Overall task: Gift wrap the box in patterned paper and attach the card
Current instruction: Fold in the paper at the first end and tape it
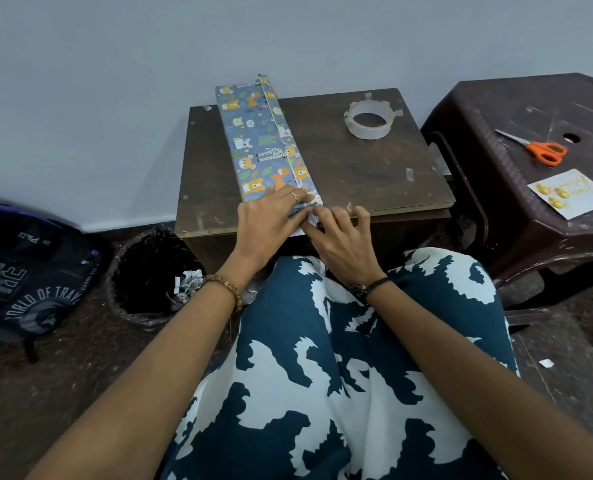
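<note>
1. Nearest to us is our lap in blue-and-white patterned fabric (340, 375), with both forearms reaching forward over it.
2. Our left hand (271, 220) lies on the near end of the box (264, 140), fingers fairly straight and pressing the paper down; a ring shows on one finger.
3. Our right hand (340, 237) sits just beside it at the box's near end, fingers curled against the folded paper flap (309, 216); we cannot tell whether it pinches the flap or only pushes on it.
4. The box is long and narrow, covered in blue animal-print paper, lying on the left part of the dark wooden bench (357, 174) and running from its near edge past its far edge.
5. A tape roll (369, 121) rests on the bench's far right part, well apart from the box.
6. On the brown plastic stool (516, 216) to the right lie orange-handled scissors (544, 150) and the card (570, 194).
7. On the floor to the left stand a bin (149, 271) and a dark bag (28, 271).
</note>
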Motion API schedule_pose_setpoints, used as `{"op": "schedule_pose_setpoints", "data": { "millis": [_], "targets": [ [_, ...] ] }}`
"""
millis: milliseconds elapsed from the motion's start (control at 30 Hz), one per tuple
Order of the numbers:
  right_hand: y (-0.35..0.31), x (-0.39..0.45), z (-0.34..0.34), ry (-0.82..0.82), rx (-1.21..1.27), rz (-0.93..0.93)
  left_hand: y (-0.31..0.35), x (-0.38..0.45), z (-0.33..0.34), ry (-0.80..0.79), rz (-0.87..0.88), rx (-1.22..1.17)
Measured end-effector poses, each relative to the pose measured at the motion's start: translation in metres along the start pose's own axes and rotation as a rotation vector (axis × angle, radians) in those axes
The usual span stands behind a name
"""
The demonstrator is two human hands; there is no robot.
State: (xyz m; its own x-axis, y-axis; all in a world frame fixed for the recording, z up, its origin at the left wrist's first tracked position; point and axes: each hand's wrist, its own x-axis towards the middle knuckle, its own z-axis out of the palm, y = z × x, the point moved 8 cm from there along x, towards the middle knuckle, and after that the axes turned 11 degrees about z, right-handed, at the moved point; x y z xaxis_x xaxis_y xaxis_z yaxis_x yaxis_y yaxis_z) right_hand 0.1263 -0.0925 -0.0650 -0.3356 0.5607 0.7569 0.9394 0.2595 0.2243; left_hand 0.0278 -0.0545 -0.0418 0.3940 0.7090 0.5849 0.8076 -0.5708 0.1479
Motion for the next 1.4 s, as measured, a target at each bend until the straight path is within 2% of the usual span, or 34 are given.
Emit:
{"op": "schedule_pose_setpoints", "data": {
  "millis": [133, 233, 367, 433, 500, 667, 767, 933, 1100, 1167, 1300, 1400],
  "targets": [
    [0.002, 0.003, -0.001, -0.047, -0.098, 0.089, 0.003, 0.001, -0.003, 0.013, 0.025, 0.021],
    [0.004, 0.002, -0.004, -0.052, -0.116, 0.088, 0.002, 0.0, -0.002, 0.008, 0.028, 0.021],
    [0.015, -0.002, -0.008, -0.064, -0.024, 0.192, 0.003, 0.0, -0.002, 0.025, 0.029, 0.04],
    [0.031, -0.006, -0.003, -0.129, 0.035, 0.31, 0.003, -0.001, -0.003, 0.042, 0.025, 0.06],
    [0.04, -0.007, 0.007, -0.2, 0.071, 0.352, 0.004, -0.001, -0.001, 0.046, 0.027, 0.072],
    [0.026, -0.005, 0.019, -0.18, 0.135, 0.284, 0.015, 0.0, -0.001, 0.055, 0.093, 0.191],
    [0.025, -0.005, 0.016, -0.118, 0.153, 0.337, 0.02, 0.0, -0.002, 0.063, 0.13, 0.293],
    [0.025, -0.007, 0.017, -0.109, 0.204, 0.347, 0.015, 0.001, -0.002, 0.045, 0.118, 0.228],
    [0.015, -0.007, 0.012, -0.082, 0.165, 0.22, 0.015, 0.002, -0.004, 0.05, 0.123, 0.22],
    [0.013, -0.008, 0.008, -0.111, 0.093, 0.177, 0.015, 0.002, -0.004, 0.045, 0.122, 0.209],
    [-0.004, -0.02, 0.001, -0.304, -0.032, 0.107, 0.015, 0.002, -0.003, 0.028, 0.12, 0.219],
    [-0.012, -0.022, -0.003, -0.385, -0.07, 0.158, 0.015, 0.002, -0.002, 0.022, 0.121, 0.227]
  ]
}}
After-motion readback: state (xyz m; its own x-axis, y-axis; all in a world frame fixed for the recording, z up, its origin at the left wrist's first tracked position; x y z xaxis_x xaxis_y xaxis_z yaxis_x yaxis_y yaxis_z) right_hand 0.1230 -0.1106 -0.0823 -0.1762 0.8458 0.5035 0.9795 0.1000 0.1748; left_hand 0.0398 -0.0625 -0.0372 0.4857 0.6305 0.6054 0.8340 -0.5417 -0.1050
